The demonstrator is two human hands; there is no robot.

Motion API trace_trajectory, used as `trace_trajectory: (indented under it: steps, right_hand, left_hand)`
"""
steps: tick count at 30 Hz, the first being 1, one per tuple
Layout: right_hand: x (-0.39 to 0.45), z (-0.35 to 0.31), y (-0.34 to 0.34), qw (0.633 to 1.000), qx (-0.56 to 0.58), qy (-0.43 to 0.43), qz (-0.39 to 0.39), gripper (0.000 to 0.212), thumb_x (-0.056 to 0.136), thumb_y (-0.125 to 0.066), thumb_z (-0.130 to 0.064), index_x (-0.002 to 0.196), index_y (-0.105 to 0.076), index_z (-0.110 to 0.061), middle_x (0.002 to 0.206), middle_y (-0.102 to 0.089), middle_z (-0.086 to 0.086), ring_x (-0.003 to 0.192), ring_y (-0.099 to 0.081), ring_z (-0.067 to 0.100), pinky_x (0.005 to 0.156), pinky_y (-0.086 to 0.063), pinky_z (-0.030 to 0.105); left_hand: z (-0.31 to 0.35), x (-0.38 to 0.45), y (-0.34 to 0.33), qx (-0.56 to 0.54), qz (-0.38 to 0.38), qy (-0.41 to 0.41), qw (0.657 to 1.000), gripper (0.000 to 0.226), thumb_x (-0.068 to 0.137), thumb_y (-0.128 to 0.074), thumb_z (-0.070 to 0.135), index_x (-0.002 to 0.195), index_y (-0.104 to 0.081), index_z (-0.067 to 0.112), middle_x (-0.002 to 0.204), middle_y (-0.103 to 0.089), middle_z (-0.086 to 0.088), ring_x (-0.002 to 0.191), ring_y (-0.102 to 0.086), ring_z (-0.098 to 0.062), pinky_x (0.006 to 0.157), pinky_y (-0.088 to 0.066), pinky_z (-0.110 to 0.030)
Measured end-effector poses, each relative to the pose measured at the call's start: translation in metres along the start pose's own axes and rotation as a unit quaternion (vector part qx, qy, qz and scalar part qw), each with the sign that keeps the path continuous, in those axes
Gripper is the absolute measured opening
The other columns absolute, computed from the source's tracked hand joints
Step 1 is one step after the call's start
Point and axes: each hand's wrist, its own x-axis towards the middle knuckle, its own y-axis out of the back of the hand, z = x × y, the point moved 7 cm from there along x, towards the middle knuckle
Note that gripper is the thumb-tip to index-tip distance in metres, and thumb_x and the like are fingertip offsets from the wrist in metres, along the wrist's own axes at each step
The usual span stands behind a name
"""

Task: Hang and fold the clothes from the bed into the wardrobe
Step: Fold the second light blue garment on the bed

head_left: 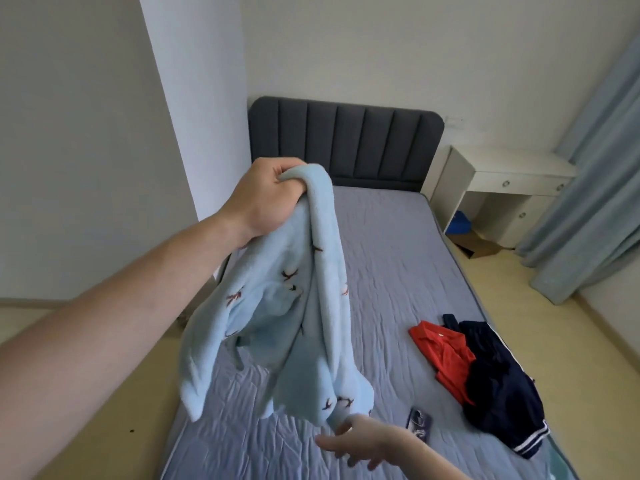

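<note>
Your left hand (268, 199) grips the light blue fleece garment (287, 313) by a bunched fold, holding it above the bed (398, 258); its shape is hard to read. Your right hand (360, 441), fingers spread, touches its lower hem. Near the bed's right edge lie a red shirt (446, 355) and a navy garment (502, 386), partly overlapping.

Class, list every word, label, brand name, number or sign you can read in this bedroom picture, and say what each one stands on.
None can be read.
Pale blue garment: small dark red embroidered marks, shapes rather than letters.
Red shirt: tiny pale tag at the collar, too small to read.
Phone on the bed: pattern on its back, blurred, no legible text.
</note>
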Motion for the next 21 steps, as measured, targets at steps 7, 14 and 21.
trace_trajectory:
  steps: [7,14,21]
  right_hand:
    - [0.019,-0.013,0.014,0.918,0.363,0.061,0.145,0.047,0.079,-0.079,-0.057,0.113,-0.066,-0.028,0.091,-0.076,-0.015,0.096,-0.072,0.017,0.066,-0.056,0.023]
    - [-0.021,-0.03,0.105,0.839,0.443,0.138,0.284,0.017,0.085,-0.069,-0.033,0.093,-0.077,-0.02,0.083,-0.078,-0.005,0.08,-0.073,0.014,0.063,-0.053,0.026]
    - [-0.093,-0.093,0.156,0.795,0.472,0.283,0.253,0.014,0.096,-0.065,-0.027,0.098,-0.076,-0.018,0.093,-0.079,0.005,0.081,-0.076,0.014,0.062,-0.058,0.024]
  left_hand:
    - [0.0,0.002,0.0,-0.052,0.003,0.007,0.999,0.025,0.088,-0.046,0.013,0.088,-0.062,-0.006,0.076,-0.056,-0.01,0.07,-0.05,-0.015,0.061,-0.043,-0.029]
    - [-0.053,-0.012,0.032,0.208,0.044,0.01,0.977,0.027,0.079,-0.045,0.025,0.07,-0.064,0.042,0.067,-0.064,0.021,0.07,-0.058,0.0,0.059,-0.044,-0.025]
    - [-0.176,-0.061,0.019,0.346,-0.106,0.185,0.914,0.04,0.087,-0.069,0.016,0.127,-0.064,0.02,0.13,-0.065,-0.007,0.115,-0.062,-0.029,0.096,-0.049,-0.035]
